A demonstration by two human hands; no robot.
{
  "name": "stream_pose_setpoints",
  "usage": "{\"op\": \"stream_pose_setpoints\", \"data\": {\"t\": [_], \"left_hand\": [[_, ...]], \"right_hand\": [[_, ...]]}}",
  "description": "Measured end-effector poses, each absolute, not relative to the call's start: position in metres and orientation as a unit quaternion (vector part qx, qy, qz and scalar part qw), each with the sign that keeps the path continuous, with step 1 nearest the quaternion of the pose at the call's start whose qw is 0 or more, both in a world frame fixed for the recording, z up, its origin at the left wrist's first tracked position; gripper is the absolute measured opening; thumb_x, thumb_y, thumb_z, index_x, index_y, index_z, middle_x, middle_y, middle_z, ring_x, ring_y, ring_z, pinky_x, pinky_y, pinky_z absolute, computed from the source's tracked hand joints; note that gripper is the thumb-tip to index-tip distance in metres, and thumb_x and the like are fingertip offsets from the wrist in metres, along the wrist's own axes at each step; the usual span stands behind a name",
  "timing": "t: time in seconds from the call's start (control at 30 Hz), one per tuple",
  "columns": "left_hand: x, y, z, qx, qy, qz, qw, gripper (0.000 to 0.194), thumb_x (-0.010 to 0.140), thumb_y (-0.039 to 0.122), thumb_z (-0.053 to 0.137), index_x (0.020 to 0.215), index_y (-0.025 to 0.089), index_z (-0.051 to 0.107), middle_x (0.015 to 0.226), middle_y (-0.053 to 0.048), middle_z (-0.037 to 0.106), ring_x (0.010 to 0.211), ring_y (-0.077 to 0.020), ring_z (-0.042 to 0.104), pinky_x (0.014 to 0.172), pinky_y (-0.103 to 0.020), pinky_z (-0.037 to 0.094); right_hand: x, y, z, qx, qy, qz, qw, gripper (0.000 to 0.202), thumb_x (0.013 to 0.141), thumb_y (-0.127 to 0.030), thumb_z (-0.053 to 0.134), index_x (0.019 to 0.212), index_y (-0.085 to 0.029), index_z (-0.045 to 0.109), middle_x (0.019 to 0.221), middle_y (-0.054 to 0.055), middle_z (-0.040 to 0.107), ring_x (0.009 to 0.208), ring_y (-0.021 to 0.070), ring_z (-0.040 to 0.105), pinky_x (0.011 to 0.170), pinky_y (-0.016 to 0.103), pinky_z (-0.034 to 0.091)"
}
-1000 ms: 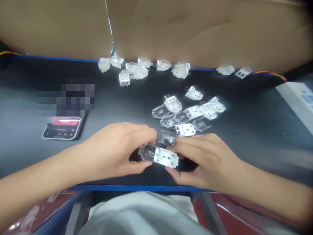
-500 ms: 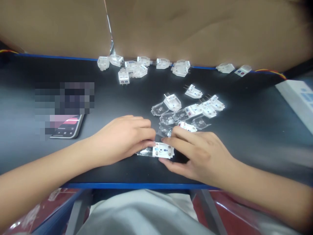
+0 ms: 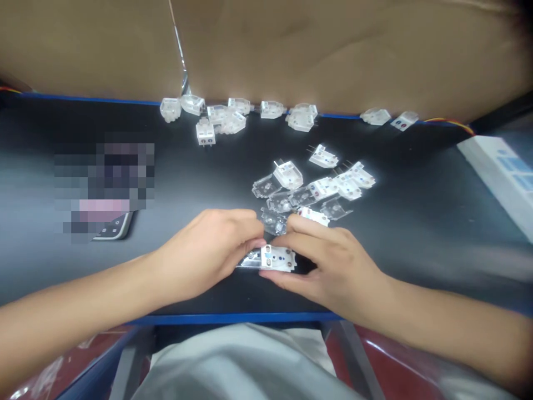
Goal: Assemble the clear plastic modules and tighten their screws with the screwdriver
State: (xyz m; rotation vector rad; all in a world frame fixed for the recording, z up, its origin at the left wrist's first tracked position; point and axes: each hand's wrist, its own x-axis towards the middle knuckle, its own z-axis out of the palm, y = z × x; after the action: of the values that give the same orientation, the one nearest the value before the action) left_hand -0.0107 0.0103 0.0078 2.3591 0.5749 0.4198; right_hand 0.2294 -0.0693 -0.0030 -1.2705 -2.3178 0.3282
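Near the front edge of the black table, a white plug part (image 3: 280, 258) lies joined to or touching a clear plastic cover (image 3: 250, 259). My left hand (image 3: 214, 250) is closed on the clear cover, its thumb and fingers at the cover's top side. My right hand (image 3: 322, 255) grips the white part between thumb below and fingers above. Just beyond my hands lie loose clear covers (image 3: 272, 221) and a white part (image 3: 313, 215). More white parts with metal pins (image 3: 288, 174) rest farther back.
Several assembled clear plugs (image 3: 272, 109) line the table's back edge by a brown board (image 3: 291, 50). A phone (image 3: 120, 226), partly blurred out, lies on the left. A white box (image 3: 499, 178) stands at the right. The blue front edge (image 3: 241, 318) runs before my lap.
The view has shifted slightly. My left fingers have drawn in over the clear cover, and the cover and white part sit closer together. My right thumb has moved left along the white part.
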Motion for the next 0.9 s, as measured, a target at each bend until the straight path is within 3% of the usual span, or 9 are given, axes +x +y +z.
{"op": "stream_pose_setpoints", "data": {"t": [0.17, 0.37, 0.53, 0.63, 0.73, 0.87, 0.9], "left_hand": [[-0.010, 0.002, 0.005, 0.904, 0.258, 0.159, 0.301, 0.029, 0.112, 0.018, 0.050, 0.088, 0.019, 0.066, 0.079, 0.003, 0.060, 0.066, -0.0122, 0.058, 0.062, -0.026, 0.040], [-0.016, 0.011, 0.005, 0.911, 0.279, 0.179, 0.247, 0.032, 0.114, 0.022, 0.053, 0.086, 0.019, 0.069, 0.075, 0.004, 0.063, 0.065, -0.0121, 0.060, 0.063, -0.024, 0.043], [-0.022, 0.026, 0.002, 0.909, 0.296, 0.229, 0.183, 0.015, 0.109, 0.020, 0.066, 0.100, 0.018, 0.078, 0.092, 0.001, 0.072, 0.075, -0.0117, 0.067, 0.072, -0.022, 0.048], [-0.023, 0.032, 0.002, 0.907, 0.306, 0.241, 0.160, 0.008, 0.107, 0.019, 0.070, 0.109, 0.017, 0.078, 0.101, 0.000, 0.075, 0.077, -0.0124, 0.068, 0.072, -0.023, 0.049], [-0.024, 0.035, 0.003, 0.913, 0.306, 0.229, 0.145, 0.015, 0.111, 0.021, 0.063, 0.109, 0.018, 0.077, 0.102, -0.002, 0.076, 0.084, -0.0156, 0.071, 0.078, -0.026, 0.052], [-0.025, 0.031, 0.008, 0.916, 0.316, 0.225, 0.098, 0.024, 0.114, 0.028, 0.056, 0.122, 0.015, 0.075, 0.108, -0.008, 0.076, 0.090, -0.0218, 0.073, 0.079, -0.032, 0.055], [-0.024, 0.028, 0.009, 0.919, 0.308, 0.232, 0.080, 0.029, 0.115, 0.034, 0.056, 0.128, 0.014, 0.074, 0.112, -0.010, 0.076, 0.093, -0.0243, 0.073, 0.078, -0.035, 0.055]], "right_hand": [[0.227, -0.073, -0.006, -0.472, -0.839, 0.121, 0.243, 0.027, 0.105, -0.044, 0.075, 0.101, -0.017, 0.077, 0.087, 0.002, 0.063, 0.058, 0.0124, 0.049, 0.049, 0.028, 0.039], [0.228, -0.077, -0.008, -0.469, -0.853, 0.028, 0.226, 0.039, 0.112, -0.046, 0.064, 0.093, -0.014, 0.076, 0.087, 0.005, 0.068, 0.055, 0.0123, 0.047, 0.047, 0.030, 0.036], [0.234, -0.075, -0.007, -0.461, -0.861, -0.034, 0.212, 0.036, 0.110, -0.049, 0.067, 0.103, -0.015, 0.078, 0.091, 0.005, 0.071, 0.054, 0.0131, 0.053, 0.047, 0.034, 0.032], [0.235, -0.073, -0.004, -0.467, -0.858, -0.041, 0.210, 0.049, 0.111, -0.061, 0.060, 0.111, -0.016, 0.079, 0.097, 0.007, 0.073, 0.054, 0.0123, 0.056, 0.048, 0.032, 0.036], [0.245, -0.061, 0.007, -0.489, -0.836, -0.042, 0.246, 0.066, 0.111, -0.074, 0.046, 0.110, -0.017, 0.079, 0.098, 0.008, 0.075, 0.061, 0.0138, 0.063, 0.054, 0.030, 0.043], [0.285, -0.023, 0.025, -0.550, -0.780, -0.072, 0.290, 0.030, 0.111, -0.043, 0.065, 0.098, -0.021, 0.080, 0.085, 0.006, 0.076, 0.077, 0.0211, 0.072, 0.069, 0.034, 0.050], [0.297, -0.012, 0.027, -0.574, -0.762, -0.073, 0.291, 0.022, 0.108, -0.037, 0.069, 0.100, -0.022, 0.082, 0.091, 0.007, 0.079, 0.081, 0.0224, 0.074, 0.073, 0.036, 0.052]]}}
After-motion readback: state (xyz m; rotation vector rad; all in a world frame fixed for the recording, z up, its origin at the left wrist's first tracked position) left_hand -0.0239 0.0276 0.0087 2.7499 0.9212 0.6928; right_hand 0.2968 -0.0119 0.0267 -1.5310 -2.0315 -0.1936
